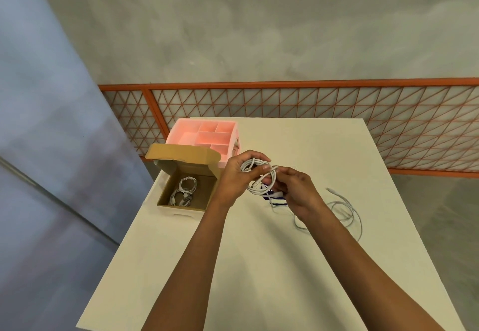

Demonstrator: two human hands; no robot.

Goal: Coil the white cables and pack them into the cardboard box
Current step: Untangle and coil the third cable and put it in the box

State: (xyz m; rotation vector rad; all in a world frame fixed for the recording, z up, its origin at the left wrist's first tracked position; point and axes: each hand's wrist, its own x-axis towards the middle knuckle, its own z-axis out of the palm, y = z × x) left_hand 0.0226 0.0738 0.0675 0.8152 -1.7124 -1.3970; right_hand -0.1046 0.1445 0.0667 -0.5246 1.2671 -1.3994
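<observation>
Step in hand, as I read it: finishing the coil before it goes in the box. Your left hand [234,178] has its grip curled round the white cable coil [250,165], thumb over the top strands. Your right hand [298,192] pinches a strand at the coil's right side, and its fingertips are partly hidden, so I can't tell exactly which strand. The coil is held in the air above the middle of the table [259,266], toward the far edge. Clamp all loops with the left grip and don't loosen it, or the coil will likely spring open. Use the right grip to wrap the tail end round the bundle and tuck the plug through. Go snug but not tight, to avoid kinking at the connector. A dark blue item [268,197] lies under your hands and I can't tell what it is, so watch for it snagging the tail. The cardboard box [181,208] stands open at the left edge near the far left corner, with coiled cables [184,190] already inside. Lay this coil flat in the bare right half. A pink organizer [181,128] sits just behind the box. One loose white cable [344,210] lies uncoiled near the right edge, so the task is probably over halfway done.
</observation>
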